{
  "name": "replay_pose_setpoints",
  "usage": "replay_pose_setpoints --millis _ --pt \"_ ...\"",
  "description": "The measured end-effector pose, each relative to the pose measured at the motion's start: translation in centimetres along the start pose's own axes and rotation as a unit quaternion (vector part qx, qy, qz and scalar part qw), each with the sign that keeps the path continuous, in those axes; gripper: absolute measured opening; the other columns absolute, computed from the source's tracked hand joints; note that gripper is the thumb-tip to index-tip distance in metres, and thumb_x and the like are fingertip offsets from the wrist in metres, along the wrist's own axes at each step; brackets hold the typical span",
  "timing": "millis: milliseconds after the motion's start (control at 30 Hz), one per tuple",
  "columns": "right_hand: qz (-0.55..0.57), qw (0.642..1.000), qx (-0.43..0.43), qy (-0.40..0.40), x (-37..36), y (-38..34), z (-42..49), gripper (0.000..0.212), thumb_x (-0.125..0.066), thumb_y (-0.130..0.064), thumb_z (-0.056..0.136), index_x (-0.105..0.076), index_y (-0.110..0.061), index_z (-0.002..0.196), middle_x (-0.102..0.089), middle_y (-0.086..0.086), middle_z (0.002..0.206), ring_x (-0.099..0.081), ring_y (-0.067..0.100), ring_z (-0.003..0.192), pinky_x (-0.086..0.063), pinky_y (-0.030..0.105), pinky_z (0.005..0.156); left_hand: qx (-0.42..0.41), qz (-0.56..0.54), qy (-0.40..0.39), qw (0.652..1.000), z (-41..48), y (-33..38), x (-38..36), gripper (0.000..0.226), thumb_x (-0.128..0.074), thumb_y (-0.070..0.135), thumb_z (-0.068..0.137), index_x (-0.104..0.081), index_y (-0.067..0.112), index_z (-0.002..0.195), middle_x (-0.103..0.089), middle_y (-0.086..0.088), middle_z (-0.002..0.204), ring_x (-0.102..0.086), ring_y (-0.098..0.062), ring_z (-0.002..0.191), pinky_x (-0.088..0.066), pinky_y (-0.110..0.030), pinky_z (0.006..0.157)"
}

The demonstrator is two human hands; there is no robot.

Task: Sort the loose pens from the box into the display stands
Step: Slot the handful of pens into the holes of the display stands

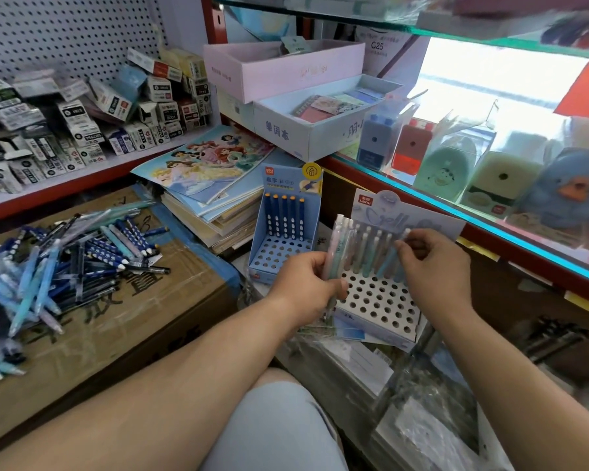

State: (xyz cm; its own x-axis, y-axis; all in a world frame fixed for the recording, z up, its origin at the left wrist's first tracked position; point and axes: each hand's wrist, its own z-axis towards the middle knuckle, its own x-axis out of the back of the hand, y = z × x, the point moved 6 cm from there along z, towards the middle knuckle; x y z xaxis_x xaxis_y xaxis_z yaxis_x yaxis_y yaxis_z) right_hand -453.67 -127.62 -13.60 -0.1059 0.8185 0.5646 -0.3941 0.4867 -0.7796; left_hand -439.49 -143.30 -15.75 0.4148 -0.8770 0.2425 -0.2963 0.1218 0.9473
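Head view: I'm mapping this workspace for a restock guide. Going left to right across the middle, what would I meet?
From the left: pen pile → books → blue stand → white stand → duck.

The loose pens (pixel 48 273) lie heaped on the cardboard box (pixel 133 317) at the left. Right of the box are two display stands, the far stand (pixel 279 256) behind and left of the near stand (pixel 378 304). A stack of books (pixel 204 185) lies behind the box, left of the far stand.
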Motion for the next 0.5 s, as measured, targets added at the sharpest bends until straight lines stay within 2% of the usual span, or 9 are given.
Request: replay_pose_setpoints --millis 167,333,433,500 --pt "-0.033 0.999 -0.002 -0.016 -0.9 0.2 0.2 0.022 -0.066 -0.021 0.097 -0.069 -0.018 0.119 -0.068 -0.007 0.107 -0.061 0.005 0.095 -0.049 0.021 0.081 0.007 -0.002 -0.005 1.000 0.0 0.0 -0.1 0.025 -0.073 0.009 0.091 -0.069 0.018 0.114 -0.076 -0.003 0.100 -0.074 -0.016 0.094 -0.061 -0.038 0.090" --pt "-0.101 0.994 -0.006 -0.046 -2.4 1.0 -0.2 0.019 -0.066 -0.024 0.097 -0.068 -0.019 0.115 -0.070 -0.005 0.105 -0.065 0.012 0.097 -0.058 0.039 0.090 0.006 0.000 -0.005 1.000 0.0 0.0 -0.1 0.025 -0.072 0.009 0.091 -0.069 0.019 0.114 -0.076 -0.003 0.101 -0.073 -0.017 0.096 -0.060 -0.039 0.091" --pt "-0.103 0.994 -0.017 -0.043 -2.5 1.0 -0.3 0.016 -0.067 -0.026 0.097 -0.062 -0.021 0.111 -0.063 -0.010 0.098 -0.062 0.010 0.092 -0.057 0.037 0.087 0.004 0.003 -0.008 1.000 0.0 0.0 -0.2 0.025 -0.072 0.009 0.092 -0.069 0.020 0.114 -0.076 -0.003 0.100 -0.073 -0.017 0.097 -0.060 -0.040 0.092" --pt "-0.136 0.989 -0.009 -0.059 -2.5 0.9 -0.2 0.011 -0.067 -0.028 0.097 -0.063 -0.021 0.105 -0.065 -0.008 0.095 -0.062 0.009 0.086 -0.056 0.034 0.081 0.002 -0.001 -0.013 1.000 0.0 0.0 -0.3 0.023 -0.072 0.010 0.092 -0.069 0.022 0.111 -0.076 -0.002 0.099 -0.073 -0.017 0.097 -0.059 -0.041 0.093"
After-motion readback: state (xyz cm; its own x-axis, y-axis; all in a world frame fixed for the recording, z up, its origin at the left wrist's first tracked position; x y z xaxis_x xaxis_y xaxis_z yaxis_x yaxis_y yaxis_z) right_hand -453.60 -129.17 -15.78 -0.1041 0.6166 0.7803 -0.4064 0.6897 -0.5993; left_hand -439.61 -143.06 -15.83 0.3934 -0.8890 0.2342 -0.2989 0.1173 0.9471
